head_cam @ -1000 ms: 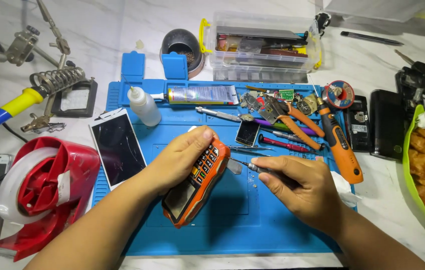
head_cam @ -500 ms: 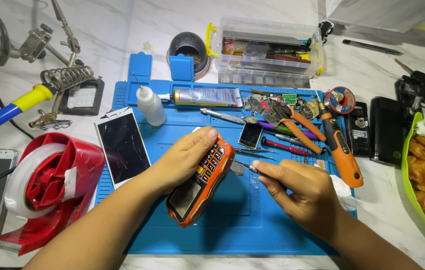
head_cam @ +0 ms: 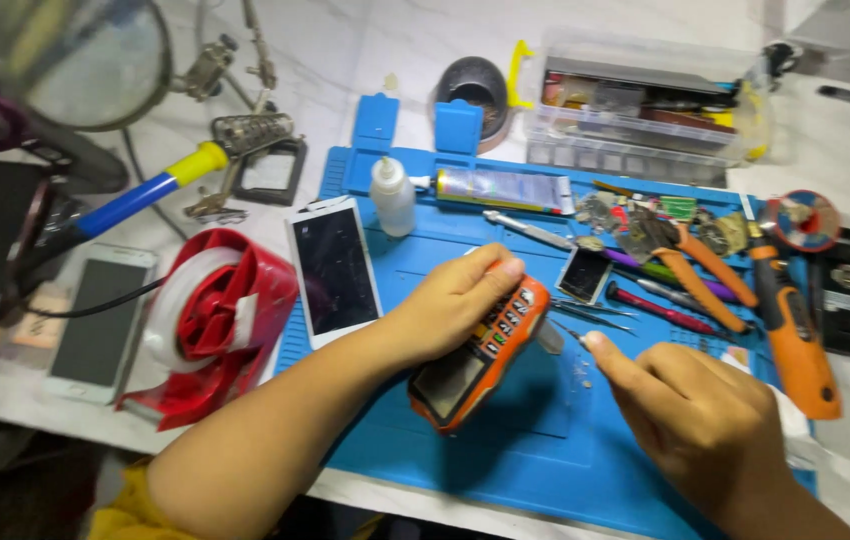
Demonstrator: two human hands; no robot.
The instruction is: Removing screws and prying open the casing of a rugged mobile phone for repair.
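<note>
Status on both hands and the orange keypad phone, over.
Left hand gripping orange keypad phone, tilted on blue mat. Right hand beside it, fingertip on mat. Thin tweezers lie close behind.

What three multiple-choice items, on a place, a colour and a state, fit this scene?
1. Where does the white phone lie?
A. at the mat's left edge
B. in the clear box
C. on the tape holder

2. What colour is the mat?
A. green
B. blue
C. black

3. The left hand:
A. lies flat on the mat
B. holds pliers
C. grips the orange phone

Key: 1 A, it lies beside the red tape holder; 2 B, blue all over; 3 C, its fingers wrap the keypad end, while the right hand presses a fingertip on the mat.
</note>
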